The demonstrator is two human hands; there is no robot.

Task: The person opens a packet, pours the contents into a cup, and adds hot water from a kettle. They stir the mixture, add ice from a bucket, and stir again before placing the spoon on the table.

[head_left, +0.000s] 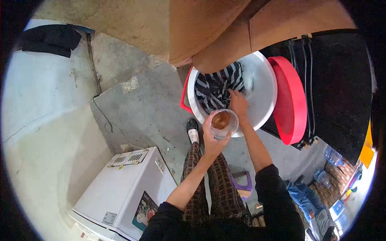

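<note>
We look down on our two bare hands above a white basin point(265, 86) that sits on a red tub point(291, 106). Our left hand point(212, 138) has its grip wrapped around a clear plastic cup point(223, 122) holding something brown, just over the basin's near rim. Our right hand point(239, 103) reaches into the basin and presses on a black-and-white striped cloth point(219, 86); we cannot tell whether its grip is clenched or released. A white appliance point(124, 188) stands on the concrete floor point(140, 104) to our left.
</note>
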